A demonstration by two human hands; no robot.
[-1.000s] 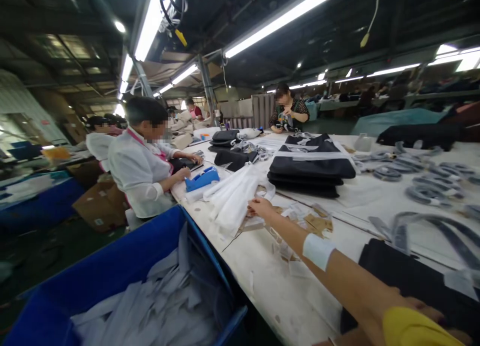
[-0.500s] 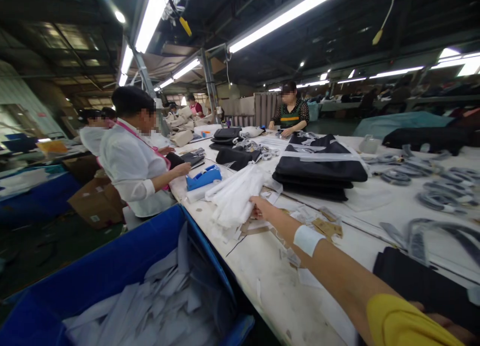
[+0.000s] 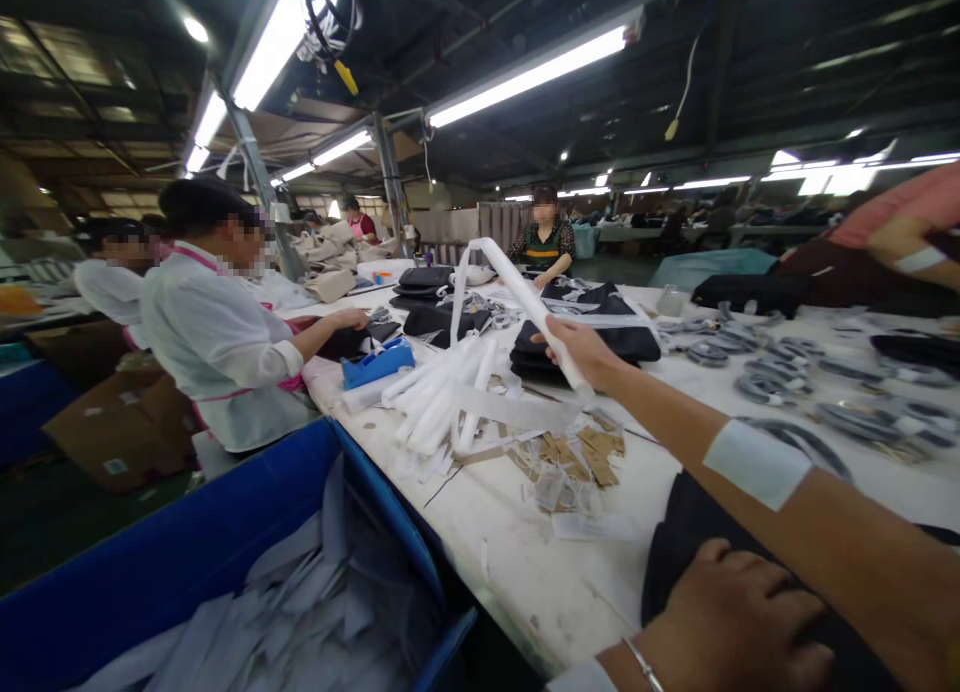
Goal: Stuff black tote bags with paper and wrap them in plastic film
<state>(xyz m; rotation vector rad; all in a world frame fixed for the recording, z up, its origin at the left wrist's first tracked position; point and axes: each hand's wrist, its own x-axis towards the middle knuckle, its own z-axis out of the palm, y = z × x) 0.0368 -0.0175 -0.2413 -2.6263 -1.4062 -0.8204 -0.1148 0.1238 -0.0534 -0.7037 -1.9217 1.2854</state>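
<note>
My right hand (image 3: 574,350) is closed round a long white strip (image 3: 517,287), lifted above the table. The strip bends over at its far end and hangs down towards a pile of similar white strips (image 3: 427,392). Another pale band trails below my hand. Low in the view, my left hand (image 3: 739,627), with a bracelet at its wrist, lies with fingers slightly bent and apart on folded black fabric (image 3: 667,532). My right forearm crosses just above it and hides part of the fabric.
A blue bin (image 3: 247,532) of white pieces stands beside the table (image 3: 525,582). Brown tags (image 3: 592,452), a blue tape dispenser (image 3: 379,362), stacked black fabric (image 3: 626,342) and coiled grey cords (image 3: 772,382) lie on the table. Co-workers (image 3: 217,312) work around it.
My right hand has risen from the pile, drawing a white strip up with it. My left hand has come more fully into view over the black fabric. The view has shifted right.
</note>
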